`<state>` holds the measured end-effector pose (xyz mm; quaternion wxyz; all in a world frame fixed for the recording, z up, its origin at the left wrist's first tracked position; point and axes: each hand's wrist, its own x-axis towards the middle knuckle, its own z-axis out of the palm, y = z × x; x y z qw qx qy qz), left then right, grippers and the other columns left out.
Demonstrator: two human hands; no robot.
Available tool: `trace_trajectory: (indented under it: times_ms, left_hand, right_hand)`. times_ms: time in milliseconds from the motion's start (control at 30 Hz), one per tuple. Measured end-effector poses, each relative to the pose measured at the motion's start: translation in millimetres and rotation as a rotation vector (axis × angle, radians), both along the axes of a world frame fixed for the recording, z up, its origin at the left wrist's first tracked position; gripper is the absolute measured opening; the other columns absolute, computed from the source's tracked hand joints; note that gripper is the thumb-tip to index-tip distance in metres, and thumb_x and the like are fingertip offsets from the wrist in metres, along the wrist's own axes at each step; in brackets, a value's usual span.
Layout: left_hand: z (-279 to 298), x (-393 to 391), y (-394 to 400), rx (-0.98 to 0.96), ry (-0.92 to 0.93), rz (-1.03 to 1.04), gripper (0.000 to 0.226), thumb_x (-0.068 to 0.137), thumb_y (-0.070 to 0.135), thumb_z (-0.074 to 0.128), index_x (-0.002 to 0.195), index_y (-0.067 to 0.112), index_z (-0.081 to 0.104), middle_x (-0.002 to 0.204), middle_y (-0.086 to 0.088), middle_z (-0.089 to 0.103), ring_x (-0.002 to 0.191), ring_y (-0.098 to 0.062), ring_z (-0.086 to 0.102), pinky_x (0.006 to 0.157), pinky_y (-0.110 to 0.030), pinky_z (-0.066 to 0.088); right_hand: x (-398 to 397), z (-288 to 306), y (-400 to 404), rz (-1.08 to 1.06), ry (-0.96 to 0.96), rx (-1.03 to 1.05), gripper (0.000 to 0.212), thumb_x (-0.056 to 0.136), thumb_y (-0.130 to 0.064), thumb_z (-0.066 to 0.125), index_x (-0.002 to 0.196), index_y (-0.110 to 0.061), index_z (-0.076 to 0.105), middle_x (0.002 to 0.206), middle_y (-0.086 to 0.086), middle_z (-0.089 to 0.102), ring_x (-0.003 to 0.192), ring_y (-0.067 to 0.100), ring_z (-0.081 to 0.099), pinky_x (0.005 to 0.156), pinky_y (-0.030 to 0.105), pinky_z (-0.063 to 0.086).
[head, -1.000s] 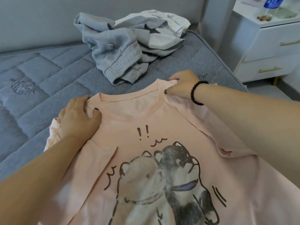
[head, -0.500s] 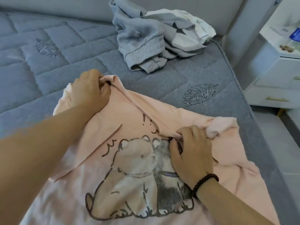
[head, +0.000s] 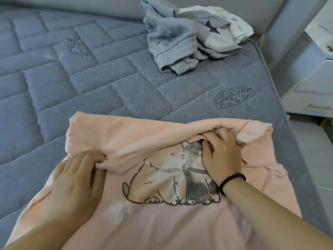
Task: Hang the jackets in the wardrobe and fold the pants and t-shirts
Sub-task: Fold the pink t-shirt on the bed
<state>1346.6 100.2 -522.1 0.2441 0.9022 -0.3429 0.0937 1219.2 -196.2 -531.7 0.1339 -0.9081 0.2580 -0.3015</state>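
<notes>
A pink t-shirt (head: 162,219) with a printed cartoon of two animals lies on the grey quilted bed (head: 75,91). Its top part is folded down toward me, covering the upper half of the print. My left hand (head: 77,177) grips the folded edge at the shirt's left side. My right hand (head: 219,154), with a black bead bracelet on the wrist, grips the folded edge over the print's right side. A crumpled heap of grey and white clothes (head: 189,38) lies farther back on the bed.
The bed's right edge (head: 275,98) runs down the right side, with floor beside it. A white bedside cabinet (head: 313,87) with gold handles stands at the right. A grey headboard (head: 108,6) lines the far side.
Both hands have pulled the shirt's neckline and shoulders down toward me, folding the top over the print. The left hand came from the far left shoulder to the near left side.
</notes>
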Motion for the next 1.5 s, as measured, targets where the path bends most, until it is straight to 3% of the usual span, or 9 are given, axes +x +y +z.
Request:
trace_trajectory:
  times_ms: [133, 233, 400, 633, 1033, 1133, 1200, 1300, 1500]
  left_hand:
    - [4.0, -1.7, -0.7, -0.016, 0.011, 0.034, 0.028, 0.085, 0.031, 0.039, 0.097, 0.018, 0.061, 0.099, 0.005, 0.064, 0.094, -0.019, 0.052, 0.083, -0.04, 0.035]
    - [0.7, -1.7, -2.3, -0.014, -0.012, 0.04, 0.042, 0.088, 0.032, 0.037, 0.121, 0.016, 0.059, 0.105, -0.001, 0.064, 0.097, -0.022, 0.051, 0.085, -0.046, 0.039]
    - [4.6, -5.8, -1.6, 0.033, -0.121, -0.011, 0.048, 0.086, 0.022, 0.041, 0.132, 0.025, 0.054, 0.099, -0.008, 0.063, 0.087, -0.028, 0.053, 0.074, -0.047, 0.045]
    - [26.1, -59.5, 18.9, 0.04, 0.035, 0.058, 0.034, 0.092, 0.007, 0.056, 0.122, 0.018, 0.066, 0.122, -0.004, 0.063, 0.115, -0.031, 0.054, 0.1, -0.043, 0.038]
    - [20.4, -191.7, 192.5, 0.106, -0.248, -0.304, 0.05, 0.077, 0.012, 0.04, 0.119, 0.016, 0.067, 0.097, -0.008, 0.059, 0.084, -0.024, 0.054, 0.067, -0.034, 0.052]
    - [22.6, -218.1, 223.7, 0.209, -0.321, -0.342, 0.057, 0.075, 0.012, 0.04, 0.127, 0.022, 0.062, 0.094, -0.006, 0.056, 0.075, -0.028, 0.056, 0.061, -0.037, 0.05]
    - [23.6, -236.0, 236.9, 0.211, -0.371, -0.377, 0.059, 0.073, 0.01, 0.037, 0.126, 0.023, 0.058, 0.092, -0.005, 0.053, 0.072, -0.027, 0.05, 0.057, -0.037, 0.048]
    - [26.4, -256.3, 247.5, 0.196, -0.343, -0.384, 0.052, 0.069, 0.016, 0.036, 0.116, 0.026, 0.055, 0.09, -0.001, 0.044, 0.074, -0.021, 0.042, 0.053, -0.032, 0.047]
    - [18.5, -275.4, 263.2, 0.124, -0.144, -0.212, 0.036, 0.075, 0.027, 0.043, 0.099, 0.029, 0.07, 0.09, 0.003, 0.045, 0.065, -0.022, 0.055, 0.05, -0.032, 0.048]
  right_hand:
    - [-13.8, 13.8, 2.8, 0.061, -0.006, 0.178, 0.019, 0.081, -0.004, 0.063, 0.094, -0.011, 0.074, 0.086, 0.005, 0.056, 0.09, 0.022, 0.048, 0.076, 0.04, 0.047]
    - [-41.8, 34.1, 16.7, 0.057, 0.093, 0.357, 0.023, 0.085, 0.002, 0.061, 0.099, -0.012, 0.074, 0.092, -0.002, 0.057, 0.097, 0.02, 0.052, 0.089, 0.034, 0.043]
    - [-106.2, 59.5, 60.1, 0.083, 0.319, 0.491, 0.022, 0.09, -0.005, 0.056, 0.099, -0.014, 0.074, 0.092, -0.005, 0.052, 0.099, 0.016, 0.045, 0.079, 0.016, 0.03]
    - [-184.6, 72.8, 137.3, 0.04, 0.206, 0.593, 0.022, 0.091, -0.006, 0.058, 0.101, -0.016, 0.075, 0.091, -0.011, 0.052, 0.082, -0.004, 0.051, 0.074, 0.0, 0.034]
    - [-311.9, 81.8, 200.8, 0.079, 0.47, 0.405, 0.026, 0.095, -0.019, 0.054, 0.117, -0.015, 0.067, 0.101, -0.005, 0.05, 0.091, 0.01, 0.051, 0.084, 0.012, 0.037]
    - [-333.5, 77.3, 223.7, 0.088, 0.511, 0.467, 0.008, 0.094, -0.023, 0.056, 0.096, -0.019, 0.063, 0.097, -0.006, 0.052, 0.089, 0.011, 0.053, 0.079, 0.013, 0.04]
    - [-345.7, 75.0, 235.2, 0.072, 0.532, 0.534, 0.015, 0.094, -0.023, 0.056, 0.081, -0.022, 0.05, 0.092, -0.004, 0.052, 0.084, 0.011, 0.053, 0.075, 0.017, 0.041]
    - [-360.0, 70.2, 238.2, 0.063, 0.572, 0.521, 0.013, 0.094, -0.027, 0.054, 0.084, -0.019, 0.052, 0.092, -0.006, 0.051, 0.082, 0.006, 0.053, 0.076, 0.016, 0.043]
    - [-378.6, 80.0, 241.5, 0.127, 0.661, 0.499, 0.006, 0.094, -0.025, 0.054, 0.094, -0.023, 0.06, 0.098, -0.009, 0.055, 0.088, 0.005, 0.056, 0.08, 0.015, 0.045]
